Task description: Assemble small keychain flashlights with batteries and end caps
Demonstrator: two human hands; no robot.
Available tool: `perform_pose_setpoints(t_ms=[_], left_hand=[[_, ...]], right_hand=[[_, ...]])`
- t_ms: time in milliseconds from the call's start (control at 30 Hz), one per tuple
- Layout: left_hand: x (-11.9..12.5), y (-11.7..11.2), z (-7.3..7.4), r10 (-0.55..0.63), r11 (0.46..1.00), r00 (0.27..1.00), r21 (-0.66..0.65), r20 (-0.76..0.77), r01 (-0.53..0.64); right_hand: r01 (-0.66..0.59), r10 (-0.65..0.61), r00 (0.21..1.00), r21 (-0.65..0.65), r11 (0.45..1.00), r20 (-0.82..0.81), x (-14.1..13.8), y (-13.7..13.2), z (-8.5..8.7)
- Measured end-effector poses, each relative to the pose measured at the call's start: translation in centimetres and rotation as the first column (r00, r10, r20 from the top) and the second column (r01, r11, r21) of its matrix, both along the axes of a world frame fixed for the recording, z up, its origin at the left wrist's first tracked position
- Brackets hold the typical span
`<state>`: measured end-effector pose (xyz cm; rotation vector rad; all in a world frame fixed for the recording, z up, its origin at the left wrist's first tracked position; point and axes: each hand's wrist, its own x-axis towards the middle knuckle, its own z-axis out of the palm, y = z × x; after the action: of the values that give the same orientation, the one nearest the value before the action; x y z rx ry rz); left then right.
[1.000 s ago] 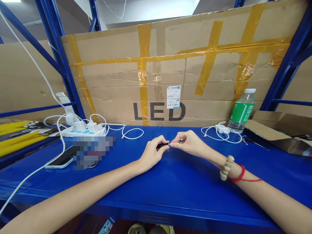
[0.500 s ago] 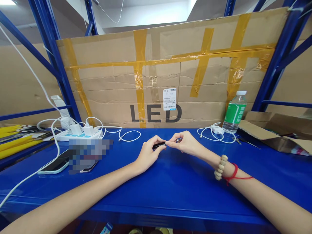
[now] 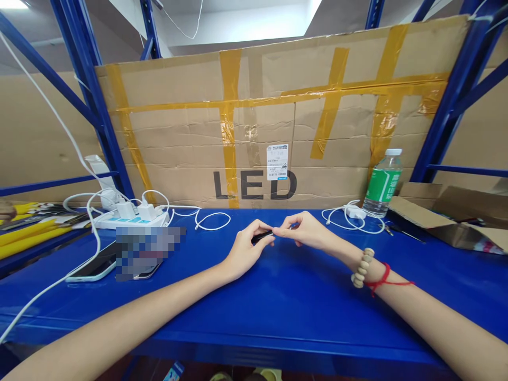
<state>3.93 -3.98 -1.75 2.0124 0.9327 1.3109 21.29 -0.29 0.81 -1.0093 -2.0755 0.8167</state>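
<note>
two hands meet at the centre of the frame, just above the blue shelf surface (image 3: 278, 307). the left hand (image 3: 243, 250) has thumb and fingers closed round a small dark piece (image 3: 262, 236), which lies level and points to the right. the right hand (image 3: 308, 233) pinches thumb and forefinger together on the right tip of that piece; what, if anything, sits between those fingertips is too small to tell. a bead bracelet (image 3: 362, 267) and a red string (image 3: 384, 279) ring the right wrist.

as a judgement, the work is in mid-handling: the piece is lifted and gripped from both ends, and nothing shows it finished or set down.

the surface is a glossy blue metal deck. at middle left lie a white power strip (image 3: 130, 218) with plugs in it, a phone (image 3: 93, 265) and a looped white cable (image 3: 212, 218); at the far left, yellow strips (image 3: 27, 232). at middle right stand a green-labelled water bottle (image 3: 383, 182) and an open cardboard box (image 3: 448, 218). a taped cardboard sheet (image 3: 357, 132) marked led fills the back, between blue rack posts (image 3: 85, 79).
</note>
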Motion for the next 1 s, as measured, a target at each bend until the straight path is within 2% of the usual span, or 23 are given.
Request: perform_pose_setpoints(t_ms=[233, 333, 533, 667, 800, 1000], left_hand=[[-0.1, 0.1, -0.3, -0.007, 0.999, 0.996, 0.037, -0.086, 0.01], [-0.2, 0.1, -0.2, 0.026, 0.999, 0.995, 0.042, -0.101, -0.022], [-0.2, 0.3, -0.1, 0.065, 0.998, 0.998, -0.004, -0.02, -0.065], [-0.3, 0.6, -0.3, 0.088, 0.996, 0.996, -0.034, 0.02, -0.087], [-0.4, 1.0, -0.5, 0.098, 0.994, 0.995, -0.044, 0.024, -0.097], [-0.6, 1.0, -0.4, 0.121, 0.991, 0.992, -0.045, -0.026, -0.122]], right_hand=[[0.012, -0.012, 0.999, 0.008, 1.0, 0.045, 0.1, 0.3, -0.4], [0.044, -0.048, 0.997, 0.061, 0.997, 0.066, 0.1, 0.4, -0.6], [0.147, -0.157, 0.987, 0.203, 0.968, 0.036, 0.0, 0.4, -0.8], [0.109, -0.097, 0.993, 0.22, 0.969, -0.066, -0.3, 0.3, -0.8], [0.038, -0.023, 0.997, 0.199, 0.979, -0.075, -0.6, 0.2, -1.0], [0.048, -0.032, 0.996, 0.199, 0.979, -0.083, -0.8, 0.1, -1.2]])
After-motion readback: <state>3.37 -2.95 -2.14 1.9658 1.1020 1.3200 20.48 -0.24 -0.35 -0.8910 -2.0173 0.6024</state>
